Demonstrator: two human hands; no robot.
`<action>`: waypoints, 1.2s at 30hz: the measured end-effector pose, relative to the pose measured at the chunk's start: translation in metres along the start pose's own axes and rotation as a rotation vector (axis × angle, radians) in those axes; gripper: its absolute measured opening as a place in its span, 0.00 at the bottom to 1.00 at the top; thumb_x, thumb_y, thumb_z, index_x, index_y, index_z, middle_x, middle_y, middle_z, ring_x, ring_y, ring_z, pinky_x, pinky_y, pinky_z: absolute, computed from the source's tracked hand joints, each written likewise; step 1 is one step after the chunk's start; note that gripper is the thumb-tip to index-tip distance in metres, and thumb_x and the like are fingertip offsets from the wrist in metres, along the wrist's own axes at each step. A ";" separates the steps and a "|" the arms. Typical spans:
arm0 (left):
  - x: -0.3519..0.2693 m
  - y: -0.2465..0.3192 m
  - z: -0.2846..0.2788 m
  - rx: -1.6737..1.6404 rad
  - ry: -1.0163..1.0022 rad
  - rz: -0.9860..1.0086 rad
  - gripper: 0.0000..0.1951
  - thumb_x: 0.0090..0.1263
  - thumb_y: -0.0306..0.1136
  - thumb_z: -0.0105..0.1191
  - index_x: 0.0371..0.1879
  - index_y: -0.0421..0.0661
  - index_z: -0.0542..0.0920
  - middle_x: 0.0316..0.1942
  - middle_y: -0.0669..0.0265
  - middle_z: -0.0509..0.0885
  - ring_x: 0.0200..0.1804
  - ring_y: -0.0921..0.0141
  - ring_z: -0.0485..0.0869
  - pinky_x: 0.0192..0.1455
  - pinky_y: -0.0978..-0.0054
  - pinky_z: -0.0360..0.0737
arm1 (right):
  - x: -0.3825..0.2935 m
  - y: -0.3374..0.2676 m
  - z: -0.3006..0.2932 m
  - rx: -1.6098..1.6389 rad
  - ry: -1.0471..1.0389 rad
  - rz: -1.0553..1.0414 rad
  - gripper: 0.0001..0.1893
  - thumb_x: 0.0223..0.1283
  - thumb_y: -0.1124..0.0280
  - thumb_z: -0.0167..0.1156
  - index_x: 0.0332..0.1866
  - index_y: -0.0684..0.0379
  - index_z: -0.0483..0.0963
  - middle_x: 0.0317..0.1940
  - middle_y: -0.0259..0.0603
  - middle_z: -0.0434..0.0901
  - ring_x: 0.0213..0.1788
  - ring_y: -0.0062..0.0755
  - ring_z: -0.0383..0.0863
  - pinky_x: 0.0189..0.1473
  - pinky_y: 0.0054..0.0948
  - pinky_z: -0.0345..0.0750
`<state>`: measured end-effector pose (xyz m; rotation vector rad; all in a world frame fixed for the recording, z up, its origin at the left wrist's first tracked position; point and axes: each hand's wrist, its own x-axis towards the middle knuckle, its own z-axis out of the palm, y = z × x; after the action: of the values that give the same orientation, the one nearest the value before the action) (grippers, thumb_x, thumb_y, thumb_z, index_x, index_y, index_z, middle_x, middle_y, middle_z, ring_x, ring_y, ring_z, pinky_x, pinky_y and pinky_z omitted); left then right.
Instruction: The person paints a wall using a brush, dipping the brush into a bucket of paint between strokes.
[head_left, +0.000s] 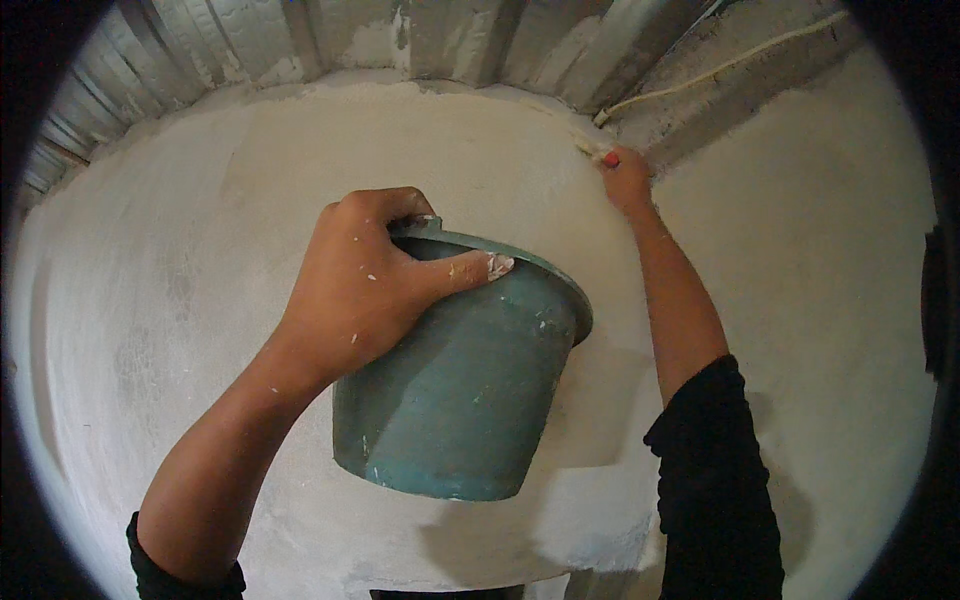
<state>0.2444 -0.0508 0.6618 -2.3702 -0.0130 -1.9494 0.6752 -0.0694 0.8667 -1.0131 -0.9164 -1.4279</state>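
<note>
A green plastic bucket (457, 397) hangs tilted in front of the wall, with paint flecks on its side. My left hand (375, 277) grips its rim, thumb on the outside, and has whitish smears on the thumb and specks on its back. What the bucket holds is hidden. Higher up at the right, my right hand (628, 180) is closed around a small tool with a red handle end (611, 160), probably a brush. Its pale working end touches or nearly touches the whitish wall (450, 157) close to the corner under the ceiling.
Ribbed metal ceiling sheets (345, 37) meet the top of the wall. A pale cable or thin pipe (720, 64) runs along rough concrete at the upper right. The side wall (810, 262) stands to the right, and a dark opening (450, 592) shows at the bottom edge.
</note>
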 end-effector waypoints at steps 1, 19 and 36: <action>-0.001 -0.005 0.002 0.026 0.032 0.034 0.24 0.52 0.47 0.72 0.21 0.37 0.77 0.18 0.64 0.76 0.23 0.74 0.75 0.27 0.71 0.73 | -0.016 -0.004 0.011 0.014 -0.022 -0.089 0.16 0.59 0.69 0.67 0.50 0.66 0.79 0.42 0.56 0.84 0.46 0.52 0.84 0.51 0.44 0.78; -0.005 0.003 0.009 0.029 0.027 -0.085 0.23 0.53 0.47 0.72 0.23 0.38 0.77 0.19 0.64 0.77 0.25 0.74 0.77 0.30 0.72 0.74 | -0.107 -0.006 -0.015 -0.065 -0.124 -0.357 0.13 0.55 0.70 0.64 0.44 0.64 0.79 0.36 0.56 0.80 0.43 0.58 0.79 0.48 0.46 0.76; -0.010 0.013 -0.008 0.054 0.018 -0.073 0.22 0.52 0.46 0.73 0.23 0.41 0.77 0.18 0.69 0.74 0.24 0.77 0.73 0.27 0.74 0.69 | -0.045 0.005 -0.063 -0.014 0.258 0.427 0.14 0.52 0.72 0.66 0.44 0.66 0.81 0.40 0.53 0.85 0.43 0.48 0.86 0.48 0.39 0.81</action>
<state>0.2357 -0.0642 0.6525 -2.3502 -0.1510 -1.9745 0.6759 -0.1144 0.8032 -0.9407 -0.4669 -1.1681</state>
